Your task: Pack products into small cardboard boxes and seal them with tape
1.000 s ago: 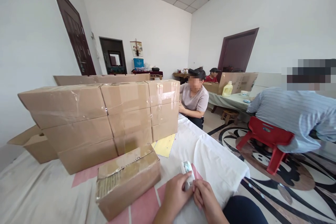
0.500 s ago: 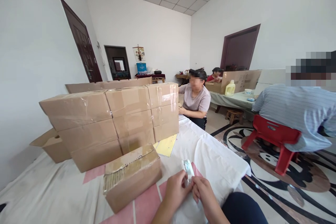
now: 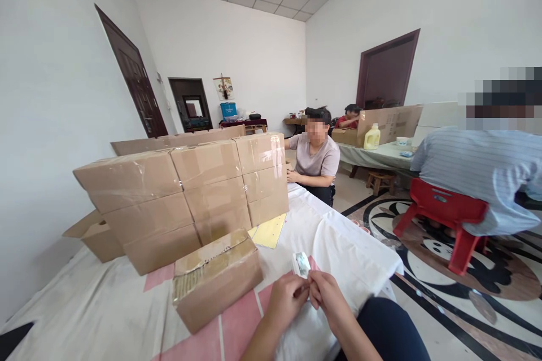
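While sweeping in from well left of the lone carton (image 3: 215,276): open box (image 3: 91,234), flaps out, lying on the cloth-covered bench (image 3: 63,304). Behind the lone carton and a touch left, stacked cartons (image 3: 190,192), taped shut, packed side by side. Just behind the lone carton's right end, yellow sheet (image 3: 266,231) flat on the cloth.

And now, right of the lone carton, near its front corner: left hand (image 3: 288,299), fingers curled, thumb and forefinger pinching the lower edge of the small white packet (image 3: 301,264). Packet held up over the bench cloth, just right of the lone carton, tilted, greenish face showing. Next to it the right hand (image 3: 328,296), pressed up against the left, fingertips pinching that same lower edge. Neither one spread.

Further right of the lone carton and far behind it, seated person in grey (image 3: 315,161), forearms at the bench end. Well right of the lone carton, yellow bottle (image 3: 371,138) on a second bench (image 3: 381,157), then red stool (image 3: 444,214) under a person in a striped shirt (image 3: 478,175), back turned.
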The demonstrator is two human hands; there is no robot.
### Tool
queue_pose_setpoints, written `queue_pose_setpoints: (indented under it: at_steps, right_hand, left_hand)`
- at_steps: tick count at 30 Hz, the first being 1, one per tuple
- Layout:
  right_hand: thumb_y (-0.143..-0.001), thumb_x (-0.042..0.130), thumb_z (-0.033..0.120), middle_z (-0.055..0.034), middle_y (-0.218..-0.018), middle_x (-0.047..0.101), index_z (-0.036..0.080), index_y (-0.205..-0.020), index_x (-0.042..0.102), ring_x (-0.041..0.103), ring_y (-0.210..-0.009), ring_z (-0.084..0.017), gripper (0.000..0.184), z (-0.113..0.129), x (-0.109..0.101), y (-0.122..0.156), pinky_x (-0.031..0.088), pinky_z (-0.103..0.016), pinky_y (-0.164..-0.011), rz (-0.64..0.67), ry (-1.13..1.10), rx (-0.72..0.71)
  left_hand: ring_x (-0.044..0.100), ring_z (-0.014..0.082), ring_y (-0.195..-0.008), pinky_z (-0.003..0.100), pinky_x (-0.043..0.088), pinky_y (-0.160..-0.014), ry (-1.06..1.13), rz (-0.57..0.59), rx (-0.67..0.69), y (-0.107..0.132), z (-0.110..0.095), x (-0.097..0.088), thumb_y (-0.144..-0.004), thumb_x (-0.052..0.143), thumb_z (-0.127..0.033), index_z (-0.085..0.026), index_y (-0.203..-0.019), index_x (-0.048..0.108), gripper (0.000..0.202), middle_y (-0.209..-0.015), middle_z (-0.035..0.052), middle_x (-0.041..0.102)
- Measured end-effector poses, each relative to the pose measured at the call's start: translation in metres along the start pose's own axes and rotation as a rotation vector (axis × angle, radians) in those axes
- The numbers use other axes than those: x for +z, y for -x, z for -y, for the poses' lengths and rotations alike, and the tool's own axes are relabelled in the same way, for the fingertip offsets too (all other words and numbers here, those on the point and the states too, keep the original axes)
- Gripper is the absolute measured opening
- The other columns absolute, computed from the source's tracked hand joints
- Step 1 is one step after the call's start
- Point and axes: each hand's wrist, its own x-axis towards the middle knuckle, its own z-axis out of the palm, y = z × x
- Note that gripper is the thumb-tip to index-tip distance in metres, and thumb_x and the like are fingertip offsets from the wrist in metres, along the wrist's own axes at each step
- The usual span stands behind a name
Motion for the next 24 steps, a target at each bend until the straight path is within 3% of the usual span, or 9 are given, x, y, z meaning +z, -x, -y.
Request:
queue_pose_setpoints:
  at_steps: [10, 13, 15, 19, 24]
  right_hand:
    - [-0.075, 0.061, 0.054, 0.0097, -0.038, 0.032, 0.021, -0.056, 0.045, 0.034, -0.033, -0.006, 0.042, -0.007, -0.005, 0.002, 0.023, -0.025, -0.044, 0.019, 0.073, -0.007]
    - [-0.075, 0.06, 0.054, 0.0095, -0.037, 0.033, 0.021, -0.056, 0.046, 0.035, -0.032, -0.007, 0.04, -0.008, -0.006, 0.003, 0.022, -0.025, -0.044, 0.023, 0.098, 0.014]
    - [-0.074, 0.059, 0.054, 0.0097, -0.036, 0.032, 0.021, -0.056, 0.047, 0.034, -0.031, -0.007, 0.039, -0.01, -0.006, 0.003, 0.022, -0.024, -0.043, 0.018, 0.11, 0.027]
    - [-0.071, 0.058, 0.054, 0.0089, -0.035, 0.034, 0.023, -0.055, 0.046, 0.034, -0.03, -0.008, 0.037, -0.012, -0.005, 0.002, 0.026, -0.024, -0.039, -0.001, 0.154, 0.042]
    - [-0.07, 0.055, 0.052, 0.008, -0.033, 0.034, 0.023, -0.054, 0.047, 0.036, -0.029, -0.009, 0.034, -0.02, -0.007, -0.001, 0.028, -0.024, -0.037, -0.005, 0.215, 0.041]
  left_hand:
    - [0.049, 0.0106, -0.059, 0.023, 0.034, -0.061, -0.019, -0.048, -0.089, 0.001, 0.0, 0.002, -0.089, 0.061, -0.027, -0.019, -0.079, 0.069, 0.015, -0.063, -0.0026, 0.059]
    - [0.046, 0.0106, -0.058, 0.023, 0.033, -0.059, -0.022, -0.041, -0.17, -0.001, 0.001, 0.0, -0.088, 0.063, -0.032, -0.02, -0.093, 0.066, 0.014, -0.061, -0.0059, 0.051]
    - [0.047, 0.0109, -0.058, 0.022, 0.032, -0.057, -0.006, -0.014, -0.217, -0.002, 0.001, -0.001, -0.086, 0.066, -0.034, -0.021, -0.112, 0.063, 0.03, -0.062, -0.008, 0.048]
    - [0.048, 0.0117, -0.062, 0.022, 0.035, -0.061, -0.008, 0.036, -0.206, -0.003, -0.001, -0.006, -0.085, 0.065, -0.032, -0.029, -0.134, 0.06, 0.049, -0.066, -0.0076, 0.05]
    - [0.049, 0.0126, -0.066, 0.023, 0.039, -0.066, -0.002, 0.018, -0.177, -0.003, -0.007, -0.009, -0.083, 0.065, -0.027, -0.03, -0.126, 0.07, 0.043, -0.075, -0.0042, 0.061]
